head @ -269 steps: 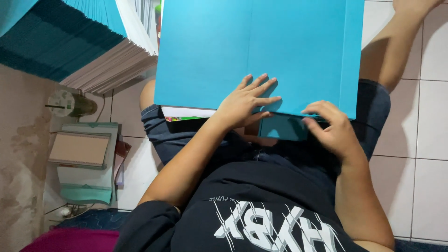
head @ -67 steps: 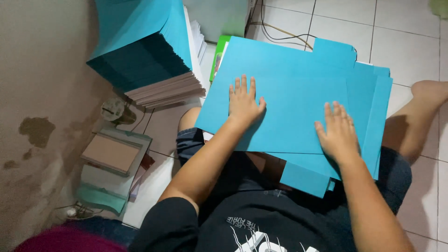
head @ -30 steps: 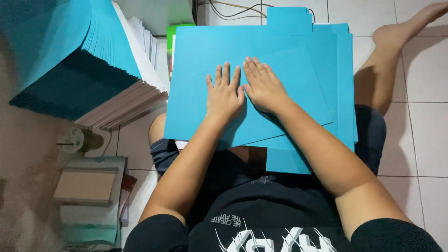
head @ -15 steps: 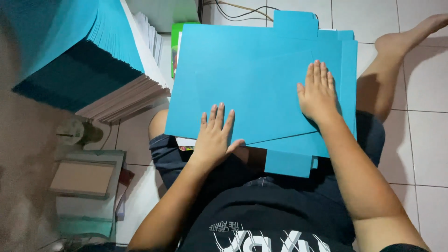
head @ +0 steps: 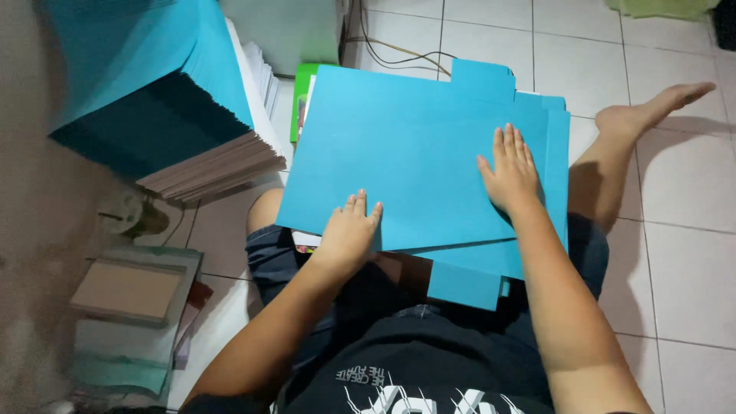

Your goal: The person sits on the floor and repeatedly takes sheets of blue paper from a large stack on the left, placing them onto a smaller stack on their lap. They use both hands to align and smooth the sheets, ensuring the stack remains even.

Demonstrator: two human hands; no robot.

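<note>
Two hands flat, fingers spread, left hand [head: 349,230] at near edge, right hand [head: 510,169] mid-sheet (gripping nothing), blue folder [head: 406,146] beneath

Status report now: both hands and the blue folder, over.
Left hand flat on blue folder, near edge. Right hand flat on its right side. More folders underneath; tall folder stack at left, not touching.

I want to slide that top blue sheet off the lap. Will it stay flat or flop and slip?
The top blue sheet looks like thin card: probably light and bendy, likely sagging if lifted by one edge. It lies on other smooth blue sheets, so it may slip easily. The left hand and right hand press flat on it, perhaps to stop that.
</note>
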